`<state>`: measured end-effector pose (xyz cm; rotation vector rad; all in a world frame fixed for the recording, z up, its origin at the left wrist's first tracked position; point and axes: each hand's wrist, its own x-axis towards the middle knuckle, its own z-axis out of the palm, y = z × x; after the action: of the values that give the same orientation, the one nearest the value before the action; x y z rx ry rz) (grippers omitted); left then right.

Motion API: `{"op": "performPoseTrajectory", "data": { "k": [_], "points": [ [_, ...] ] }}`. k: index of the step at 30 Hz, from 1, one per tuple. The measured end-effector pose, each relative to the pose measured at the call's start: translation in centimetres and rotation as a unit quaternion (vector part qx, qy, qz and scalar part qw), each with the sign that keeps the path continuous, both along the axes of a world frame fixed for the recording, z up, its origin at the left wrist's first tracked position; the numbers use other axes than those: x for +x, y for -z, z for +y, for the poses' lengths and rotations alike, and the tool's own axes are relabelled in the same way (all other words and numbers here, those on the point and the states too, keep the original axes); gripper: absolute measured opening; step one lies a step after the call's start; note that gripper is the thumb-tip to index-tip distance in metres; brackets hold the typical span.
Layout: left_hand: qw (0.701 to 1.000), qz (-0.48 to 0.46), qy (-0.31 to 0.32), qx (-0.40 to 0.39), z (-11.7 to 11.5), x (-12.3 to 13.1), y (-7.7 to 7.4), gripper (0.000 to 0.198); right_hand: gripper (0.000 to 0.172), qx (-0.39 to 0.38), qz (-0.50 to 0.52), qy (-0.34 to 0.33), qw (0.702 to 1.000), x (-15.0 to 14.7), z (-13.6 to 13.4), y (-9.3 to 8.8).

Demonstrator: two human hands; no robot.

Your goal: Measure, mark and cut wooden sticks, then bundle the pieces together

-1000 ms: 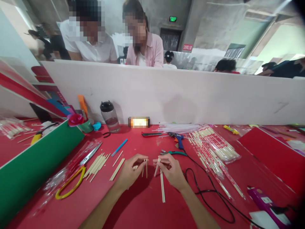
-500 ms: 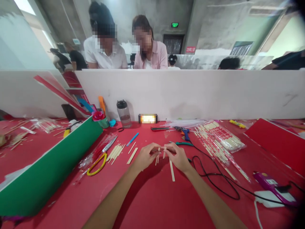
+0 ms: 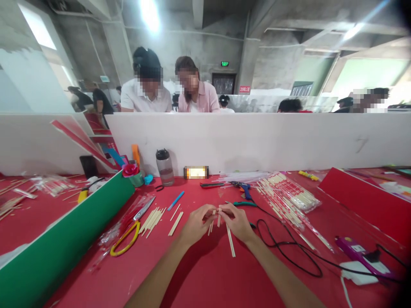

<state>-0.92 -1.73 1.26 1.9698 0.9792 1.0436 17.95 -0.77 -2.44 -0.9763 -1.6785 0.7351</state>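
Note:
My left hand (image 3: 201, 223) is closed in a pinch around short pale wooden sticks (image 3: 210, 228), whose lower ends stick out below the fingers. Close beside it, my right hand (image 3: 236, 220) pinches another short wooden stick (image 3: 219, 220). The fingertips of both hands nearly meet, and whether the sticks touch is hidden. A pair of longer sticks (image 3: 231, 243) reaches from under my right hand toward me; I cannot tell if it is held or lies on the red table (image 3: 205, 282). Left of my hands lie more cut sticks (image 3: 153, 220).
Yellow-handled scissors (image 3: 128, 237), a blue pen-like stick (image 3: 176, 200) and a bottle (image 3: 165, 167) are to the left. Beyond my hands lie teal-handled pliers (image 3: 244, 204) and a blue glue gun (image 3: 243, 188). Bagged sticks (image 3: 289, 192), a looping black cable (image 3: 281, 244) and a purple glue gun (image 3: 361, 254) are rightward.
The camera view has tilted up, so the table and my hands sit lower in the picture. My hands have drawn slightly closer together at the fingertips, keeping their pinches.

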Motion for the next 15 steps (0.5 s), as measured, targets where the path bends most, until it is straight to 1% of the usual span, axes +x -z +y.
{"op": "performPoseTrajectory", "data": {
  "k": [9,15],
  "points": [
    [1.0,0.004,0.005,0.022,0.01,0.09,0.19,0.023,0.019,0.013,-0.019,0.001,1.0,0.26,-0.32,-0.61],
    [1.0,0.015,0.007,0.011,0.03,0.1,0.25,0.024,0.021,0.002,-0.036,-0.009,0.999,0.42,-0.45,-0.49]
  ]
}}
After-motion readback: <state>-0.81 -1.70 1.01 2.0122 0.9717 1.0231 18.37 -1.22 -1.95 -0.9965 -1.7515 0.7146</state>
